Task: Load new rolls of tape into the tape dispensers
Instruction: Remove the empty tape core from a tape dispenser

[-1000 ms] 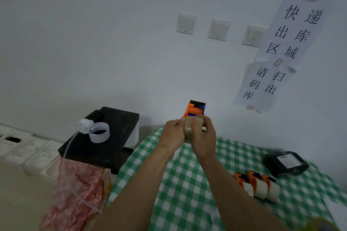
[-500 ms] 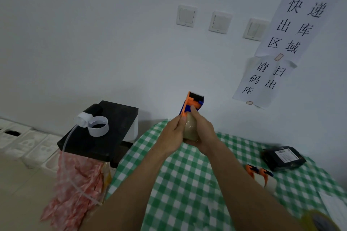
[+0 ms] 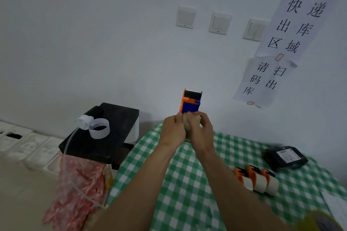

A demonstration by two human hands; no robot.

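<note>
Dispenser (image 3: 190, 102) turned face-on since half second ago, blue plate and black roller now showing. It and tape roll (image 3: 189, 124) held above far edge of checked table (image 3: 187, 184). Left hand (image 3: 173, 130), right hand (image 3: 201, 129) both curled tight round roll. Judgement: steady with left, thumb tape end over roller, keep square. Three loaded dispensers (image 3: 256, 180) on table's right side.

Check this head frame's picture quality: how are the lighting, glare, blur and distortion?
Head view: dim, flat, bluish light with no glare; the tape dispenser, left hand and right hand are legible; a yellowish object at the lower-right edge is blurred; wide-angle distortion tilts the wall switches and paper signs.
</note>
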